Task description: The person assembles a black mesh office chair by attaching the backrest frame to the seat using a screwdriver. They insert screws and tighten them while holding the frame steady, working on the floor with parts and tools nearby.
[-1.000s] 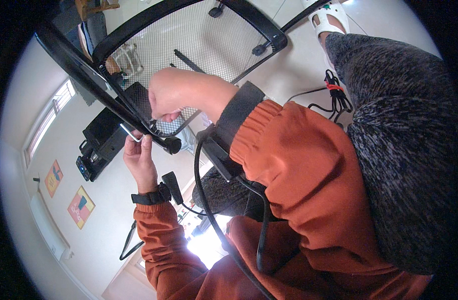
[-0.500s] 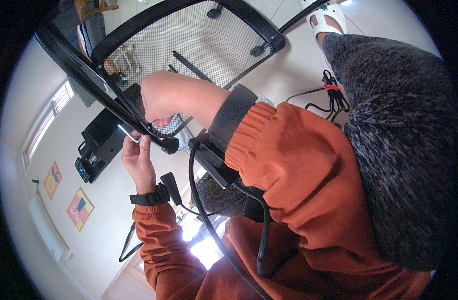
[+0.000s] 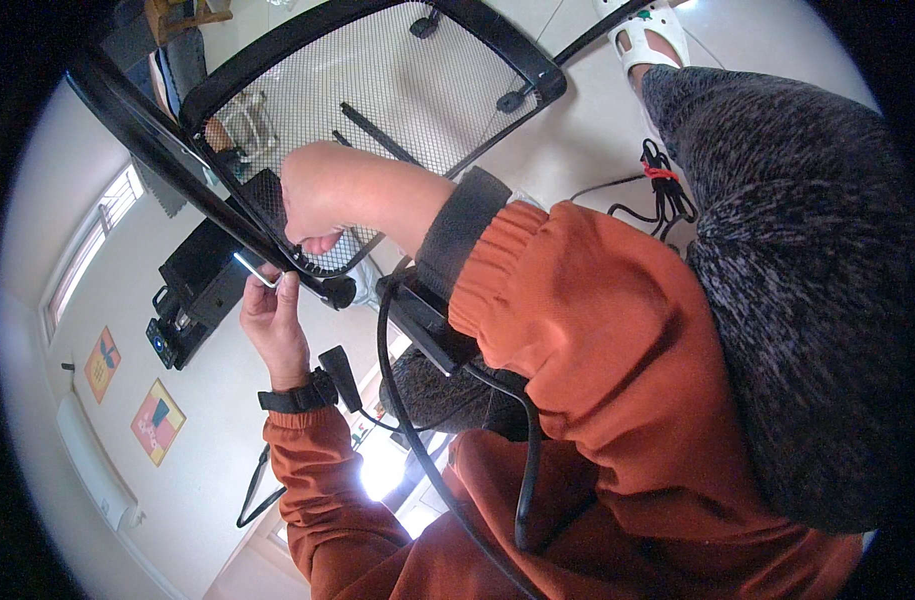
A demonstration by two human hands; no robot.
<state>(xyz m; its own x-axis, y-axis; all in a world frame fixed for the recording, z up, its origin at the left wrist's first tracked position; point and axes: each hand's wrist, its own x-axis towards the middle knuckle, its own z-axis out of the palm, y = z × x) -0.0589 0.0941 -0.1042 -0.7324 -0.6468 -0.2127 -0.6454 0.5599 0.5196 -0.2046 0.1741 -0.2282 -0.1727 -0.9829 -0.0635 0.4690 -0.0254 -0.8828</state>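
I see my left hand (image 3: 272,320) pinching a small silver hex key (image 3: 253,268) left of centre, its long arm pointing right into the black chair frame (image 3: 192,185), which my right hand (image 3: 322,195) grips just above.

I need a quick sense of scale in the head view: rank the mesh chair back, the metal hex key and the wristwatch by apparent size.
1. mesh chair back, by far the largest.
2. wristwatch on the left wrist.
3. metal hex key, at the left hand.
The last two look close; the key is partly hidden, so their order is unsure.
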